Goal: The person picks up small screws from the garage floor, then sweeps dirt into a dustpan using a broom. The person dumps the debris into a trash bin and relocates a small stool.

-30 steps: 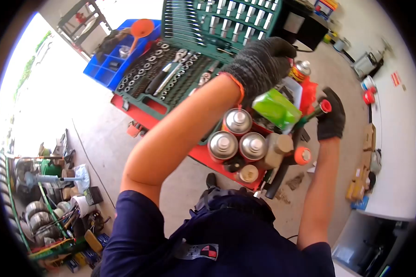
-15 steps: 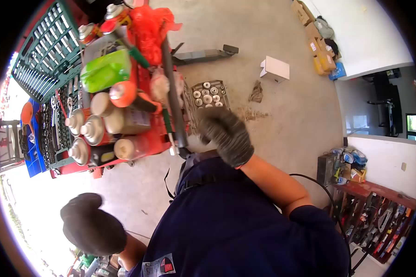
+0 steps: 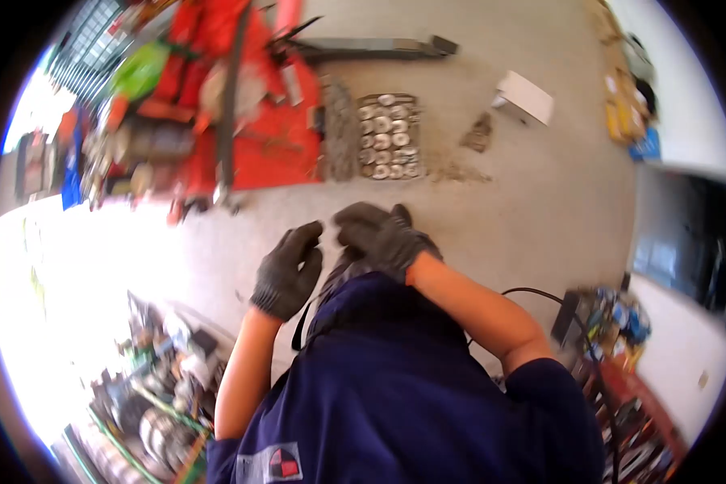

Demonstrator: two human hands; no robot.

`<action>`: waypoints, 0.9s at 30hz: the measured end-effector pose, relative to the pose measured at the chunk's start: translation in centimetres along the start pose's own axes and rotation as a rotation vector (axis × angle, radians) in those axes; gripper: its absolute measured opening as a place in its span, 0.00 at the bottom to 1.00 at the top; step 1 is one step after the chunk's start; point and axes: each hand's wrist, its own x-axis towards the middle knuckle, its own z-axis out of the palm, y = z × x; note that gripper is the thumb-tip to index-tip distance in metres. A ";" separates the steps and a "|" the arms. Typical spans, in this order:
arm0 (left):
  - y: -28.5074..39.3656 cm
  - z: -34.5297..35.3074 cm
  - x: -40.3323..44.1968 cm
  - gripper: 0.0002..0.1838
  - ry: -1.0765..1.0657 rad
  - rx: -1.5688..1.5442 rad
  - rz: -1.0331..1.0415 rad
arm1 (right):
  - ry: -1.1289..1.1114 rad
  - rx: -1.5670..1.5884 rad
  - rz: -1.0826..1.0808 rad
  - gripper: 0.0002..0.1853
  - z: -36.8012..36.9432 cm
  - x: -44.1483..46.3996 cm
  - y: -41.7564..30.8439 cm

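Observation:
Both hands wear dark grey knitted gloves and are held in front of my waist, close together but apart. My left hand (image 3: 290, 270) has its thumb away from slightly curved fingers, and nothing shows in it. My right hand (image 3: 383, 239) has its fingers stretched toward the left one, thumb apart, also with nothing visible in it. Beyond them on the floor lies an open case (image 3: 418, 137) with several round metal pieces (image 3: 383, 125) in rows. The red cart (image 3: 278, 165) stands to its left, blurred by motion.
Spray cans (image 3: 149, 143) and a green package (image 3: 141, 71) sit on the cart. A grey metal leg (image 3: 371, 49) extends over the floor near a white box (image 3: 526, 97) and a crumpled brown piece (image 3: 477, 133). Piled parts (image 3: 161, 427) lie lower left; a black cable (image 3: 540, 294) runs at right.
My left hand has come up and right from the lower left, toward my right hand. The view has shifted, so the cart sits further up-left and the whole case shows.

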 end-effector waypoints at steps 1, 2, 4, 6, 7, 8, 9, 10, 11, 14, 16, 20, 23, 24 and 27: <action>-2.7 1.7 -1.2 0.16 0.034 -0.061 -0.054 | 0.033 -0.046 -0.005 0.11 -0.6 -0.7 0.4; -7.4 4.4 -2.4 0.17 0.130 0.195 0.108 | 0.065 -0.093 -0.011 0.10 -1.0 -1.3 0.7; -9.9 6.4 -5.4 0.15 0.000 0.205 -0.172 | 0.114 -0.154 -0.017 0.09 -1.9 -2.2 1.3; -13.1 8.9 -8.9 0.17 -0.009 0.173 -0.313 | 0.139 -0.198 0.005 0.08 -2.6 -2.6 2.2; -12.4 8.9 -10.9 0.17 -0.043 0.129 -0.442 | 0.147 -0.211 0.023 0.08 -3.3 -2.8 2.9; -13.7 10.2 -13.3 0.17 0.015 0.090 -0.508 | 0.157 -0.242 0.055 0.07 -3.7 -2.9 3.5; -14.6 11.7 -15.2 0.17 0.052 0.039 -0.562 | 0.159 -0.230 0.088 0.07 -4.6 -2.6 4.3; -15.2 12.5 -17.5 0.16 0.094 -0.013 -0.605 | 0.162 -0.273 0.119 0.07 -3.9 -2.5 4.5; -15.9 13.6 -19.8 0.16 0.135 -0.048 -0.627 | 0.134 -0.312 0.133 0.07 -3.0 -2.5 4.8; -17.2 19.7 -28.4 0.15 0.338 -0.251 -0.724 | 0.043 -0.451 0.152 0.08 0.9 -2.8 7.4; -18.3 22.4 -33.1 0.14 0.448 -0.265 -0.896 | -0.021 -0.498 0.129 0.08 4.7 -3.1 10.6; -19.4 32.0 -42.7 0.16 0.759 -0.494 -1.125 | -0.313 -0.789 0.223 0.13 12.0 -6.4 16.5; -20.7 40.3 -47.8 0.16 0.806 -0.649 -1.379 | -0.419 -0.929 0.320 0.14 16.5 -6.9 21.4; -20.8 42.3 -49.3 0.16 0.780 -0.755 -1.471 | -0.441 -0.966 0.243 0.16 17.0 -6.0 23.4; -21.5 49.9 -52.2 0.15 0.455 -0.825 -1.703 | -0.461 -1.119 0.190 0.19 17.5 -2.0 28.5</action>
